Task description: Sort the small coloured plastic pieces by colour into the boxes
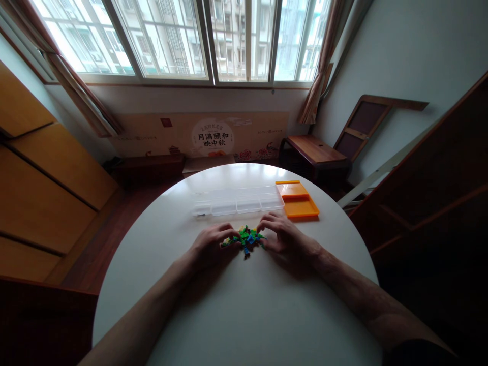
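A loose pile of small plastic pieces [246,237], mostly green and blue with some yellow, lies on the white round table [244,315]. My left hand [213,241] rests at the pile's left side, its curved fingers apart and touching the edge pieces. From the right, my right hand [281,235] bends round the other side, with thumb and fingers spread and pieces in the gap. Neither hand lifts anything off the table. Just beyond the pile stands a clear plastic box [224,204] with several compartments. An orange tray [301,206] adjoins its right end.
Behind the table, a wooden chair [318,149] stands at the right, near a wooden frame [358,127] leaning on the wall. A printed cardboard panel [152,133] lies under the window. Wooden cabinets [46,193] line the left side.
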Tool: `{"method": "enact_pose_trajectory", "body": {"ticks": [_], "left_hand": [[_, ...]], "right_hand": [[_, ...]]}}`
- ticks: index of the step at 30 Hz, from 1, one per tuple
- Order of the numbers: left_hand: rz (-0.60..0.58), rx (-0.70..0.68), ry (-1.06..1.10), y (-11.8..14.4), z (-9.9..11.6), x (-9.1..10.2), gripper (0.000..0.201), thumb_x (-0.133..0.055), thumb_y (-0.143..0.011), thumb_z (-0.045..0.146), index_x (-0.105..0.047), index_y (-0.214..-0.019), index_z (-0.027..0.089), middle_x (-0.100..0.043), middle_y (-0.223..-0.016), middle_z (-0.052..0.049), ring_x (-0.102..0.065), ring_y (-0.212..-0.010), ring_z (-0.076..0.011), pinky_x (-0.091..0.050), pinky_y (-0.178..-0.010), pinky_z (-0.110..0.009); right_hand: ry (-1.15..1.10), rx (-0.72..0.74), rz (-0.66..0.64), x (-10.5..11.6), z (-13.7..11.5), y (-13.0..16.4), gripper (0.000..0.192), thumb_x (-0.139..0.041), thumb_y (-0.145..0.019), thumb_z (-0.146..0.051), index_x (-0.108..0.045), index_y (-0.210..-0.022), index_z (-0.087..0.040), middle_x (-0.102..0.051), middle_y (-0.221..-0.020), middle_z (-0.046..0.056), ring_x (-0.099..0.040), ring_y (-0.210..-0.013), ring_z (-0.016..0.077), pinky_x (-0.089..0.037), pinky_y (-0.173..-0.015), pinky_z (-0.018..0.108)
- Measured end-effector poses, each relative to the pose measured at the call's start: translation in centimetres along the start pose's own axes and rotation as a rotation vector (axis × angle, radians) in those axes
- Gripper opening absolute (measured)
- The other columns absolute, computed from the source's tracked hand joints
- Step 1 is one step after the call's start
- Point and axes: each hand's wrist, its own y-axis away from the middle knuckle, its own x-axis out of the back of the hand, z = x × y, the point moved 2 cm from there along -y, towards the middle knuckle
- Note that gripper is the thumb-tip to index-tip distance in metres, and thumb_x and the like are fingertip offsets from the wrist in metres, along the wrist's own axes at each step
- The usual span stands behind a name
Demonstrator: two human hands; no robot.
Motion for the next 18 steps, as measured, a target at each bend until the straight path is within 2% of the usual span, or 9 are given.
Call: {"method": "enact_pose_trajectory", "body": {"ticks": [6,12,18], "left_hand": [[-0.008,0.005,0.017,0.01,0.23,0.29,0.027,-0.06,-0.109,0.041,-0.081,-0.105,0.025,-0.078,-0.102,-0.006,-0.071,-0.084,-0.0166,-0.055,-0.076,-0.026],[0.01,-0.015,0.025,0.05,-0.15,-0.01,0.023,-0.061,-0.11,0.037,-0.08,-0.106,0.025,-0.078,-0.103,-0.005,-0.072,-0.085,-0.0161,-0.055,-0.076,-0.025],[0.032,-0.036,-0.023,-0.05,-0.08,-0.16,0.023,-0.062,-0.11,0.038,-0.08,-0.104,0.025,-0.079,-0.101,-0.005,-0.073,-0.085,-0.0167,-0.056,-0.076,-0.026]], "right_hand": [[-0.045,-0.002,-0.096,0.35,0.54,0.22,0.019,-0.081,-0.09,-0.024,-0.07,-0.105,-0.026,-0.072,-0.108,0.004,-0.066,-0.102,0.0246,-0.057,-0.092,0.039],[-0.054,-0.029,-0.063,0.16,0.06,0.07,0.01,-0.08,-0.097,-0.03,-0.073,-0.103,-0.026,-0.073,-0.103,0.003,-0.067,-0.097,0.0223,-0.056,-0.089,0.036],[-0.075,-0.035,-0.021,-0.02,-0.19,0.04,0.004,-0.077,-0.1,-0.026,-0.075,-0.103,-0.026,-0.074,-0.105,0.003,-0.068,-0.098,0.0211,-0.057,-0.089,0.034]]}}
